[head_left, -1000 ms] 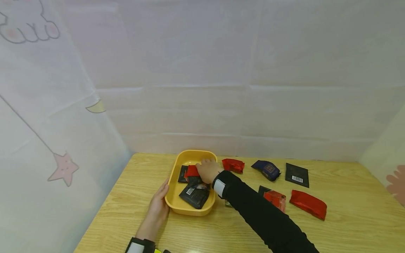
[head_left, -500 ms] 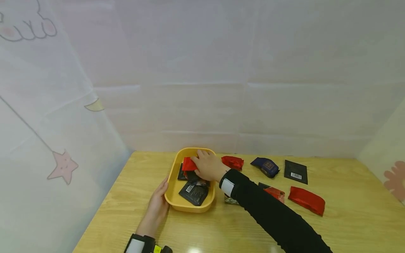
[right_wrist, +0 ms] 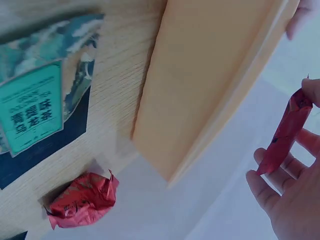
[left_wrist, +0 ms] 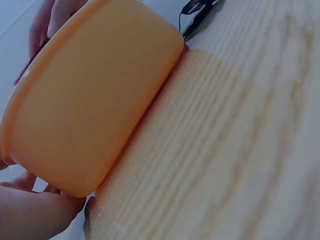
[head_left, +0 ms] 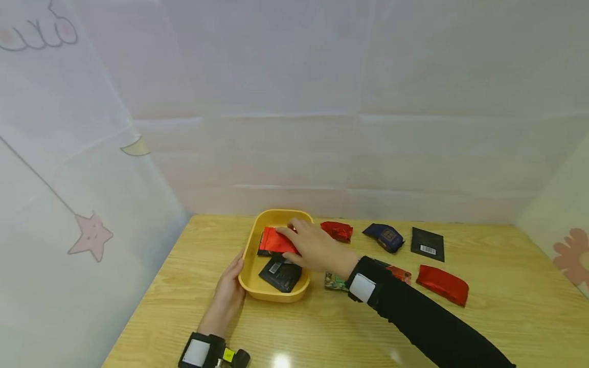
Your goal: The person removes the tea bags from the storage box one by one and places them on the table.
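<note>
My left hand (head_left: pixel 229 286) holds the left side of a yellow plastic tray (head_left: pixel 276 295), its fingertips at the rim. The tray's outer wall (left_wrist: pixel 100 95) fills much of the left wrist view. Over the tray, my right hand (head_left: pixel 317 248) pinches a small red foil packet (right_wrist: pixel 287 132) between thumb and fingers. In the head view this red packet (head_left: pixel 277 240) hides part of what lies below it. A black packet (head_left: pixel 280 275) with a white barcode label lies inside the tray.
Right of the tray lie a crumpled red packet (head_left: pixel 337 231), a dark blue packet (head_left: pixel 386 237), a flat black packet (head_left: pixel 428 244), a long red packet (head_left: pixel 443 284) and a green patterned packet (head_left: pixel 335 281). A black-and-red packet (head_left: pixel 401 274) is partly behind my right sleeve.
My right hand has lifted the red packet from the pile in the tray and drawn slightly right. More of the green packet shows. My left hand has stayed on the tray.
</note>
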### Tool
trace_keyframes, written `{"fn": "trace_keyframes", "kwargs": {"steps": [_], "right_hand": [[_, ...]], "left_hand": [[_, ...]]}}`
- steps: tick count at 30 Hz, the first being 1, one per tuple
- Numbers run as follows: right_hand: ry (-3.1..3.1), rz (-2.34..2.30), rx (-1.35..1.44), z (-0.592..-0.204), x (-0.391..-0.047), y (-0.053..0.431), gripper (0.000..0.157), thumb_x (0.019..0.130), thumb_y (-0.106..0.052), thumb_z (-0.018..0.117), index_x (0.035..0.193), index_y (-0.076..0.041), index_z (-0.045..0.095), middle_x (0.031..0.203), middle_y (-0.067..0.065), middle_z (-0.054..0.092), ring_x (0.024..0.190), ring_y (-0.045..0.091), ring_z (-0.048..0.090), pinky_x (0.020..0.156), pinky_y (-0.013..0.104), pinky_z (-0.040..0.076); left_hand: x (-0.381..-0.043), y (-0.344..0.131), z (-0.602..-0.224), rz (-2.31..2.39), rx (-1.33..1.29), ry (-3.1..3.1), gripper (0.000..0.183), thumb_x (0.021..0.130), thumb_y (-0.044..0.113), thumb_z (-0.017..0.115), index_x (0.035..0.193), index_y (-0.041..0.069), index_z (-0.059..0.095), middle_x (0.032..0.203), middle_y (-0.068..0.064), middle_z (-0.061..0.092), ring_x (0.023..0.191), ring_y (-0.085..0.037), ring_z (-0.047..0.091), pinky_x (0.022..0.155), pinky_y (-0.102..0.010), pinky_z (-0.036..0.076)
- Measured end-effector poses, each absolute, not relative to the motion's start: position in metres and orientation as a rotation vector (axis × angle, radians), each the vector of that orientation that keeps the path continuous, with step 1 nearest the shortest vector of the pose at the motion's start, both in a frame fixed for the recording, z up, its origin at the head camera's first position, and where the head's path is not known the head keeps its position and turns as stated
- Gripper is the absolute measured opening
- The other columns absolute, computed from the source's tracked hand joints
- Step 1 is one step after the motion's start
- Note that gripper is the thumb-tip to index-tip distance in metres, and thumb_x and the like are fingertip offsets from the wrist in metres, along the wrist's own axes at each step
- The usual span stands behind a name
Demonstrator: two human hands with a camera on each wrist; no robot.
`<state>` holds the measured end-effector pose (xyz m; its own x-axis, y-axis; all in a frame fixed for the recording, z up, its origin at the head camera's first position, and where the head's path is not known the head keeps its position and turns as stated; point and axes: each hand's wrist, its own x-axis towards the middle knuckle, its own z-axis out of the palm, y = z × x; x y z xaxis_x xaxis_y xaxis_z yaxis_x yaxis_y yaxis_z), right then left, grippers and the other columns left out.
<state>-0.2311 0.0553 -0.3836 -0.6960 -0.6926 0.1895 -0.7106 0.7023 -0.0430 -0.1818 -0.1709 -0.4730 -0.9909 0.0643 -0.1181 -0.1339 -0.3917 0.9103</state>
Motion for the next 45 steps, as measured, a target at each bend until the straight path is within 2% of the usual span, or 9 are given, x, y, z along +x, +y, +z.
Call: {"fn": "trace_keyframes", "kwargs": {"steps": [7,13,23,30,35,45], "right_hand": [[-2.728,0.279,1.136,-0.378,-0.200,0.078,0.061,0.088,-0.048,0.055,0.140,-0.019,0.042,0.123,0.006,0.052,0.098,0.018,0.052,0.085,0.036,0.053],[-2.637,0.276,1.171,-0.390,-0.173,0.100,0.057,0.086,-0.046,0.059,0.136,-0.020,0.048,0.116,0.003,0.054,0.092,0.015,0.052,0.078,0.034,0.054],[-2.780,0.316,1.167,-0.413,-0.136,0.134,0.055,0.085,-0.047,0.061,0.134,-0.024,0.049,0.124,0.001,0.056,0.111,0.017,0.052,0.093,0.042,0.054],[-2.862,0.298,1.208,-0.431,-0.124,0.155,0.053,0.088,-0.050,0.054,0.135,-0.026,0.048,0.128,0.001,0.055,0.115,0.016,0.051,0.094,0.044,0.053],[-2.930,0.292,1.243,-0.440,-0.120,0.160,0.055,0.089,-0.055,0.048,0.136,-0.027,0.047,0.125,0.000,0.054,0.111,0.016,0.052,0.092,0.045,0.054],[-2.959,0.286,1.232,-0.450,-0.118,0.161,0.055,0.089,-0.057,0.048,0.133,-0.024,0.049,0.118,-0.001,0.053,0.102,0.013,0.051,0.088,0.042,0.054]], "left_hand": [[-0.183,-0.170,-0.472,2.513,-0.094,1.665,0.053,0.104,0.020,0.024,0.151,0.002,0.010,0.161,-0.015,0.004,0.144,-0.025,0.008,0.123,-0.045,0.005],[-0.184,-0.170,-0.472,2.529,-0.085,1.638,0.053,0.104,0.020,0.025,0.151,0.001,0.009,0.161,-0.015,0.004,0.145,-0.026,0.006,0.123,-0.045,0.002],[-0.185,-0.171,-0.473,2.529,-0.109,1.631,0.053,0.104,0.020,0.026,0.151,0.002,0.010,0.161,-0.013,0.005,0.145,-0.024,0.007,0.123,-0.043,0.004],[-0.184,-0.171,-0.473,2.520,-0.089,1.634,0.055,0.104,0.021,0.026,0.151,0.001,0.008,0.161,-0.014,0.003,0.145,-0.024,0.006,0.123,-0.043,0.004],[-0.183,-0.171,-0.472,2.525,-0.075,1.624,0.054,0.104,0.020,0.025,0.151,0.001,0.008,0.161,-0.013,0.003,0.145,-0.023,0.006,0.123,-0.043,0.003],[-0.183,-0.171,-0.470,2.510,-0.097,1.631,0.053,0.104,0.022,0.025,0.151,0.004,0.010,0.162,-0.011,0.006,0.145,-0.021,0.007,0.124,-0.041,0.004]]}}
